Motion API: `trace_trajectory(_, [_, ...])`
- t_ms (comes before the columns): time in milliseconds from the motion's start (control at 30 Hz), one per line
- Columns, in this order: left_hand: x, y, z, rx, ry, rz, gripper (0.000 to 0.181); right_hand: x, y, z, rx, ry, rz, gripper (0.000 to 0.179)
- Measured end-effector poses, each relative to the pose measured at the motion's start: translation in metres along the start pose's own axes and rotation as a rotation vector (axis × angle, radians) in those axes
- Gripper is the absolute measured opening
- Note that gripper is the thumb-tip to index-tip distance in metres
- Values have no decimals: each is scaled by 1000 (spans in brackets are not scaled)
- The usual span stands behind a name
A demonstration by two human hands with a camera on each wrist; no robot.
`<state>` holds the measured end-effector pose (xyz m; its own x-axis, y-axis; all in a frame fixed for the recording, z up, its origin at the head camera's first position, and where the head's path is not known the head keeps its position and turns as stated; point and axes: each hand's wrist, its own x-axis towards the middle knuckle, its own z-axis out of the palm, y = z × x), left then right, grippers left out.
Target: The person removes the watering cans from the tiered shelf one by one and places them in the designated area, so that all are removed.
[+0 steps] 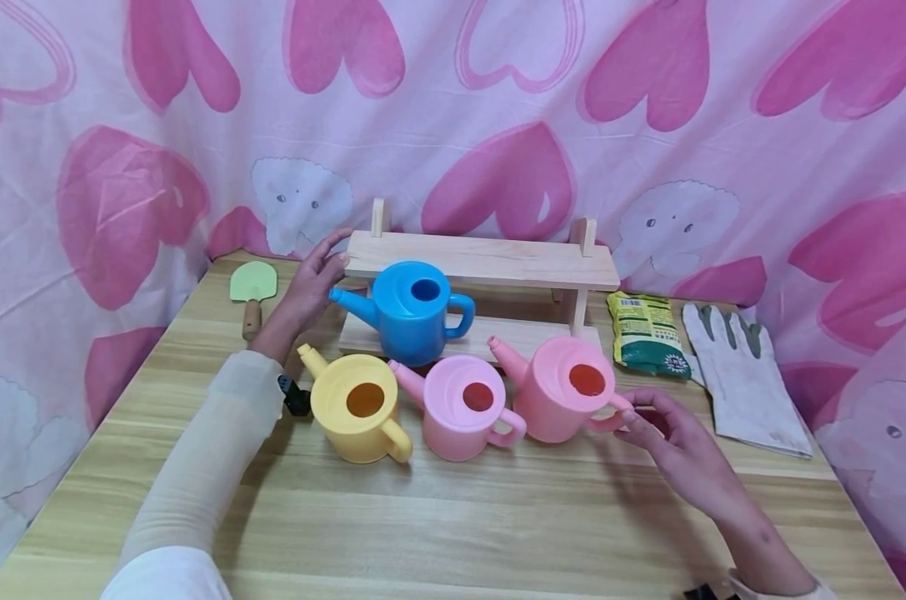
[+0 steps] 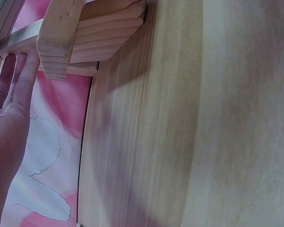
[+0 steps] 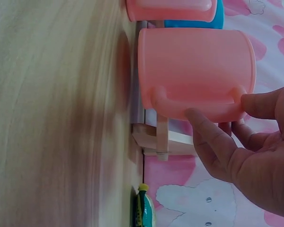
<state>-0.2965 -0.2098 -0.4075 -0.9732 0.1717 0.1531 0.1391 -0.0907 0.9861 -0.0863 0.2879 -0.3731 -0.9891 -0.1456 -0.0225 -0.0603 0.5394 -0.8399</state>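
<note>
My right hand [image 1: 678,454] grips the handle of a coral-pink watering can [image 1: 553,392], the rightmost in the front row; in the right wrist view, thumb and fingers close around the handle [image 3: 199,108]. My left hand [image 1: 313,279] touches the left end of a small two-tier wooden shelf [image 1: 483,258]. In the left wrist view its fingers [image 2: 26,82] are straight against the wood. A blue watering can [image 1: 411,325] stands in front of the shelf's lower board, overlapping it. Left of the coral can are a lilac-pink watering can [image 1: 460,425] and a yellow one [image 1: 355,425], both upright.
A green-bladed trowel [image 1: 253,283] with a wooden handle lies at the back left. Behind my right hand are a yellow-green packet [image 1: 648,333] and white-and-grey gloves [image 1: 753,392]. A heart-patterned curtain [image 1: 498,125] hangs around the wooden table [image 1: 437,533].
</note>
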Motion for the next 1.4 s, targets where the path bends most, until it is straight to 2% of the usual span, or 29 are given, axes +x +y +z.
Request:
trace_trajectory(333, [1, -2, -1, 15, -1, -7, 54, 3, 3, 3, -9, -41, 65, 36])
trace_trajectory(800, [1, -2, 0, -1, 6, 13, 53, 6, 8, 4, 47, -112, 83, 35])
trace_trajectory(1200, [1, -2, -1, 33, 13, 16, 55, 8, 8, 1, -27, -119, 39, 36])
trace_trajectory(1400, [1, -3, 0, 40, 15, 12, 55, 9, 2, -8, -114, -122, 4, 42])
